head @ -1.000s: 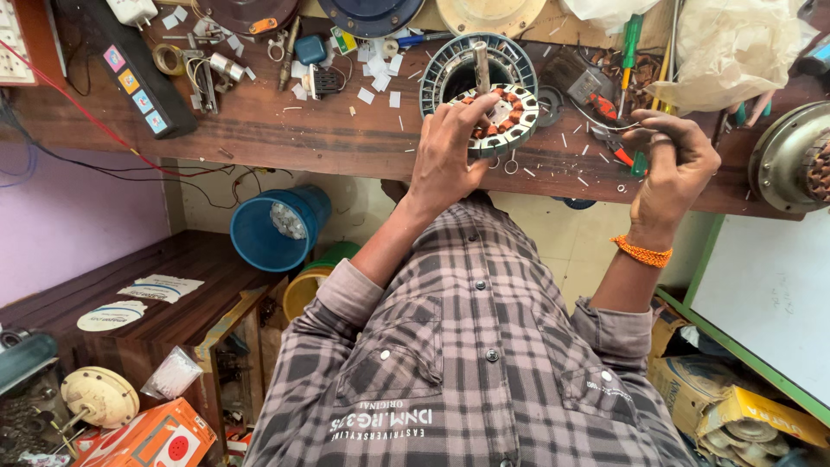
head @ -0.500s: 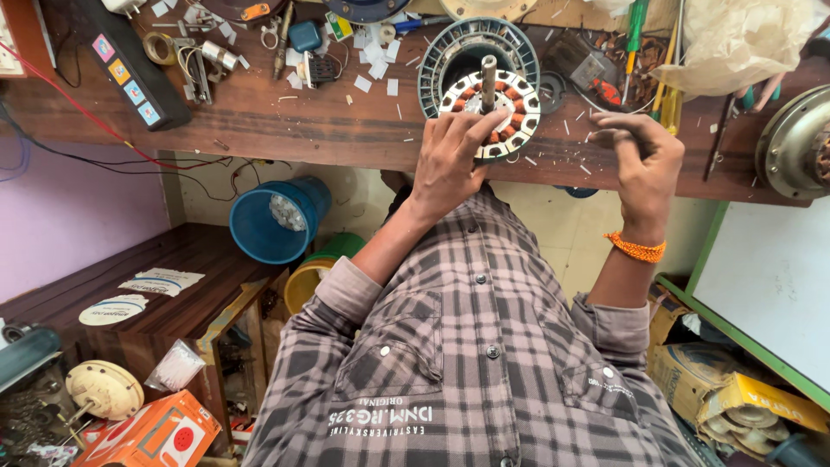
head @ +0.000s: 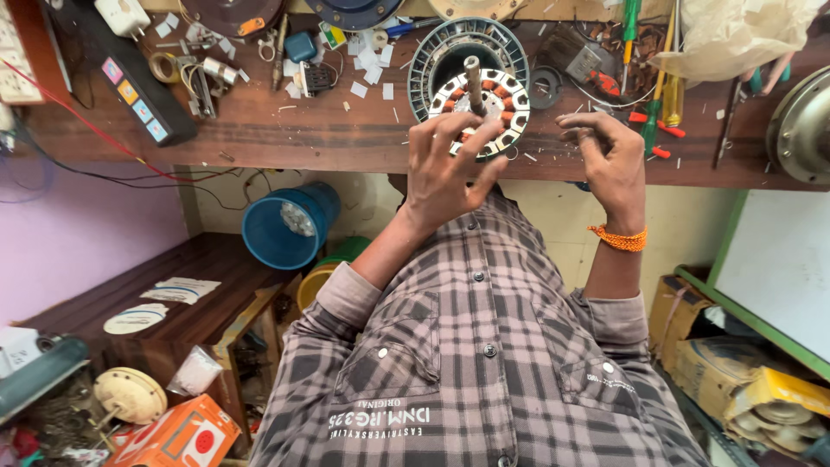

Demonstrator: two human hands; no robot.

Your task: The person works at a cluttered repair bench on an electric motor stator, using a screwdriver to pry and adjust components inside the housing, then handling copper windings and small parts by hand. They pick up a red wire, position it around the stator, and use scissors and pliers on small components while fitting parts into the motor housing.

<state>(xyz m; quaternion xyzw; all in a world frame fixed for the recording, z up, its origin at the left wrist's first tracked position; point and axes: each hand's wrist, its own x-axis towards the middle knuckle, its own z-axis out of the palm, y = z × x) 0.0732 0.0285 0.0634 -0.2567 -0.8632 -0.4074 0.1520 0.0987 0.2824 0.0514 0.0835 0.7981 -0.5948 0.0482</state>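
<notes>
Since half a second ago, the right hand (head: 605,160) has let its fingers spread and drifted in toward the wound stator (head: 484,108), holding nothing I can see. That stator, ringed with copper coils, sits at the near edge of the wooden workbench (head: 303,130), its steel shaft (head: 473,82) pointing away from the person toward the grey round housing (head: 432,52) behind it. Nearer, the left hand (head: 445,169) grips the stator's near rim, fingers curled over the coils. Screwdrivers (head: 653,112) lie just beyond the right hand.
</notes>
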